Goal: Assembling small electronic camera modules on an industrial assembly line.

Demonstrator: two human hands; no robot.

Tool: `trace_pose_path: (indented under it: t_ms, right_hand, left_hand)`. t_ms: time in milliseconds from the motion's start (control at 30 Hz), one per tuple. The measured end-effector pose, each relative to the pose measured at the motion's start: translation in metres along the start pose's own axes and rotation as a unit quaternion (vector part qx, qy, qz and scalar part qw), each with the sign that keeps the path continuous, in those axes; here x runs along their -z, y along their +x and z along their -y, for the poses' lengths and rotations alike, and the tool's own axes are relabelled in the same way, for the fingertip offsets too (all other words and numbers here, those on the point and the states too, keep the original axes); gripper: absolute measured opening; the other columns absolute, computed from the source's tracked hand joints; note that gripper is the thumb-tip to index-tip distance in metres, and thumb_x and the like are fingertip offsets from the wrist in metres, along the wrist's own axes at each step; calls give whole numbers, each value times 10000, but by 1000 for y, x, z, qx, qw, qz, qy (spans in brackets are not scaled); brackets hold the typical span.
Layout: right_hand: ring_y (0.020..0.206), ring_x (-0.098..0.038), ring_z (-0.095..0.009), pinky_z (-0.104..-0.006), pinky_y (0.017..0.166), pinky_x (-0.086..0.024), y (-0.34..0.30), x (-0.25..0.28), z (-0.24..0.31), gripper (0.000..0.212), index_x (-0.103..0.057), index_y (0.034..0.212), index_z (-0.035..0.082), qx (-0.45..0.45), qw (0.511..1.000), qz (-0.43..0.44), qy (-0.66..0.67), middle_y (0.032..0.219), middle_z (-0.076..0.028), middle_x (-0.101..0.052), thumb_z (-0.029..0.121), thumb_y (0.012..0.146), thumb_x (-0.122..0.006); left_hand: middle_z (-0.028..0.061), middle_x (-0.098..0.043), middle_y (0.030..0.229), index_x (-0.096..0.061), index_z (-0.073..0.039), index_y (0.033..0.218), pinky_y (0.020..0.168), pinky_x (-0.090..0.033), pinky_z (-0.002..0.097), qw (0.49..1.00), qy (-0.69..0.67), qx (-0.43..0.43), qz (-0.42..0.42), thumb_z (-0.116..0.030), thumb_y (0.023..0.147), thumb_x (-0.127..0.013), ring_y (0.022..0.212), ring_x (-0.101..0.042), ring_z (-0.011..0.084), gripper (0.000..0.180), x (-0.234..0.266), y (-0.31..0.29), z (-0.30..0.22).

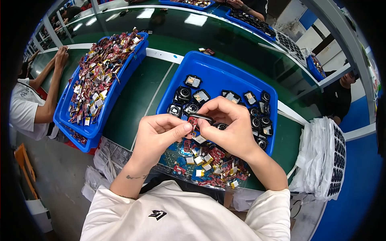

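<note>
Green tabletop (136, 94) spreads left of blue tray rim (177, 84); left grip (155, 134) pinches red board (193, 122), right grip (228, 125) holds black casing (204, 117)

On the table (138, 90), directly before the person, is a tray (225, 69). In this tray lie cases (183, 93), on its left side and on its right side. Nearer to the person there is a pile of boards (179, 170) and batteries (199, 160). The left hand (149, 135) and the right hand (231, 125) are above the tray, one case (204, 118) between them. To the left, well apart, one bin (129, 74) sits upon another. Farther left is a co-worker (26, 102). At the right stands a stack of sheets (315, 156).
</note>
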State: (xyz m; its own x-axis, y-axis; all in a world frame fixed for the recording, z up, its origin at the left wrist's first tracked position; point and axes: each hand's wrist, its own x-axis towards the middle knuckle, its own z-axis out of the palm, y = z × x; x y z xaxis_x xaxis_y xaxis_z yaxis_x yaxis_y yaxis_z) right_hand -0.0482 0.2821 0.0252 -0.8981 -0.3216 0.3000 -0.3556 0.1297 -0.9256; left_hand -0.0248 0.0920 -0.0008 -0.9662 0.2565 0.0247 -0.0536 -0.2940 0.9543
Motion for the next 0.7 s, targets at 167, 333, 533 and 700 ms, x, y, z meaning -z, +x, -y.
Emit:
trace_pose_path:
  t_ms: [167,333,533,700]
  right_hand:
    - [721,-667,-119,-242,687,-545,-1,1,5,187,-579,850,-18,15,999,26,27,792,-80,-654,50,755,-724]
    - [804,-642,-99,-240,747,-527,-3,2,2,206,-603,896,2,-75,996,44,21,856,-48,-650,69,775,-756]
    - [758,-647,-97,-234,703,-518,16,20,-8,131,-628,884,-2,-126,989,53,64,829,-64,-685,68,815,-715]
    - [767,-650,-124,-252,746,-504,75,104,-44,102,-672,855,-25,-90,987,-114,-63,807,-88,-693,70,819,-659]
  left_hand:
    - [108,-686,801,-622,30,863,626,-499,211,996,31,-40,-67,-59,837,-707,724,-656,119,125,-7,-1,-1]
    - [74,-648,715,-537,-27,751,575,-493,193,992,51,-64,-96,-11,795,-732,624,-629,94,200,-5,1,10]
    - [21,-621,721,-601,5,821,601,-439,176,990,117,-50,-66,-89,861,-682,654,-563,46,130,6,14,6]
    - [18,-629,718,-690,-3,794,597,-430,245,924,359,-118,-57,-59,777,-723,655,-559,86,67,10,22,-6]
